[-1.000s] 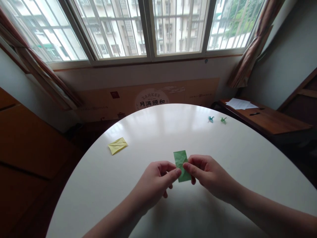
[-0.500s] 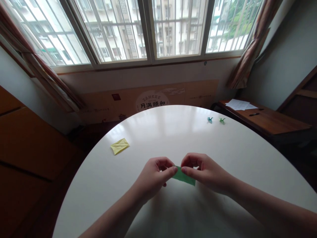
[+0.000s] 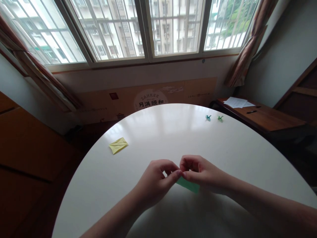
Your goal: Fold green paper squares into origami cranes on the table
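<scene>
A small sheet of green paper (image 3: pixel 189 185) is pinched along its far edge by both hands over the white round table (image 3: pixel 158 138). My left hand (image 3: pixel 160 177) grips it between thumb and fingers at its left end. Close against it, my right hand (image 3: pixel 199 170) pinches the same edge, the two thumb tips touching or nearly so. The paper hangs below the thumbs toward me; its upper part is hidden by the fingers.
Creased yellow paper (image 3: pixel 118 145) lies at the table's left. A blue folded paper bird (image 3: pixel 208 118) and a green folded paper bird (image 3: pixel 220 118) stand near the far right edge. Beyond, a wooden side table (image 3: pixel 272 117) bears white sheets (image 3: pixel 237 102) and a pen (image 3: pixel 251 112).
Both hands have come closer together, thumbs now meeting at the paper's edge. The green paper has shifted slightly right and toward me. The view has shifted a little.
</scene>
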`<state>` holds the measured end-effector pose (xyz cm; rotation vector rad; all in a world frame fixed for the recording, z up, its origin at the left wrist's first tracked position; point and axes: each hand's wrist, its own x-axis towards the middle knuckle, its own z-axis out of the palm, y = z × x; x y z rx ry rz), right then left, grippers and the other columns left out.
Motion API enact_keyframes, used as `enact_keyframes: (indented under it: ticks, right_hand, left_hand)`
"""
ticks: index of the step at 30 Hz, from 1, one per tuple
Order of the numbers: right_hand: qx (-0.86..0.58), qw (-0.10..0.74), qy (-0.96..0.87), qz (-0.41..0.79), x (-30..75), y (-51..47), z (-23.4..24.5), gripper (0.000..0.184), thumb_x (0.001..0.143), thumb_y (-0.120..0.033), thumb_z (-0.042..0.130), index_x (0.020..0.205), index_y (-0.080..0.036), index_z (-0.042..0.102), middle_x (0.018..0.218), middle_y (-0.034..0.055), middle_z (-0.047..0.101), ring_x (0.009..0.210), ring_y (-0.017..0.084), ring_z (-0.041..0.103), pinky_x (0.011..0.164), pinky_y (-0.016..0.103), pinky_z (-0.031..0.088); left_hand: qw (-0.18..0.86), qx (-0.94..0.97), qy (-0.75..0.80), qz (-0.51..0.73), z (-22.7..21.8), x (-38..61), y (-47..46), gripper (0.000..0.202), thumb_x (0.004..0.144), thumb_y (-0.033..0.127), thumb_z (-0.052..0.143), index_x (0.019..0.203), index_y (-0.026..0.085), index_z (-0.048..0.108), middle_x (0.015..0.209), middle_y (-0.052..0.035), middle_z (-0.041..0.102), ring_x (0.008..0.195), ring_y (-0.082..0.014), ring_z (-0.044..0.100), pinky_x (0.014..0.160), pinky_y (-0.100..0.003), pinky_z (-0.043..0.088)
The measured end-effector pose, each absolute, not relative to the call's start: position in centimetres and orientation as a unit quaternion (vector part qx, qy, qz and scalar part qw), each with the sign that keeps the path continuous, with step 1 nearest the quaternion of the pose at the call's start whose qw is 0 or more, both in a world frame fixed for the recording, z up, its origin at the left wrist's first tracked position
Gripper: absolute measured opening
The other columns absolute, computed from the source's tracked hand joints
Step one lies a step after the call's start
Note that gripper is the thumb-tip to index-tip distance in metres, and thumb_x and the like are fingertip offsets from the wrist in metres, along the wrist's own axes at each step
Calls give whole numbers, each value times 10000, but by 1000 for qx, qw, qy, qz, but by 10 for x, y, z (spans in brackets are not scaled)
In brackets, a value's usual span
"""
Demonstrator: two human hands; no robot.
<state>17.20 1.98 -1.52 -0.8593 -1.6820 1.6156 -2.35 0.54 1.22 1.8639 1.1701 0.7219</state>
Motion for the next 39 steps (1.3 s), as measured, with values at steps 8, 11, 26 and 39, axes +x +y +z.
enact_keyframes:
  ticks: [8,11,26,39]
  right_hand:
    - [-332,302,-615,649,171,19,-15,86,761,-231,637,744,-171,578,684,-27,505,642,126,435,577,232,324]
    - [-339,292,-622,643,173,20,-12,46,742,-196,600,723,-169,568,659,-33,487,617,118,419,557,227,308]
    - [-354,213,-665,623,190,30,9,55,749,-143,568,702,-170,578,627,-15,605,607,130,529,567,230,371]
    - [-348,360,-627,597,189,32,0,342,880,-484,689,1025,-174,671,793,27,652,625,118,534,462,201,305]
  left_hand:
    - [386,742,467,287,14,-23,4,277,876,333,639,679,154,713,629,-23,645,604,-139,537,573,-222,403]
    - [406,723,477,293,15,-25,5,267,868,332,641,689,148,711,642,-26,644,607,-142,539,558,-222,411]
    - [524,633,462,334,17,-37,17,297,831,392,681,740,111,709,630,-16,587,542,-113,511,462,-203,437]
    - [519,547,487,441,14,-35,19,332,752,442,742,732,112,722,556,-10,575,520,-111,507,445,-195,427]
